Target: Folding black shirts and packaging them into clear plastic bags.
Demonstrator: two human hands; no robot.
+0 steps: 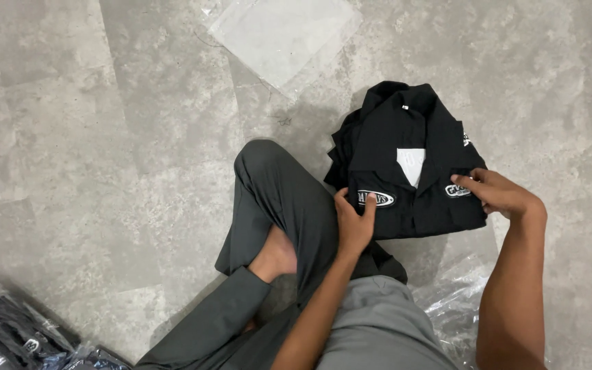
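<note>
1. The left hand (355,220) is closed on the lower left edge of one folded black shirt (405,164), thumb on top.
2. The right hand (500,193) pinches the shirt's right edge.
3. The shirt, soft cloth with two oval patches, lies on the grey stone floor (104,137) beside a crossed leg.
4. One flat clear plastic bag (282,34) lies beyond; bagged dark shirts (15,336) are piled bottom left, with open floor between.

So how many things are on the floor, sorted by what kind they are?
Folded black shirt, held by the left hand and right hand: 1
Empty clear plastic bags, one at the top and one by the right arm: 2
Pile of bagged dark clothes: 1
Total: 4
</note>
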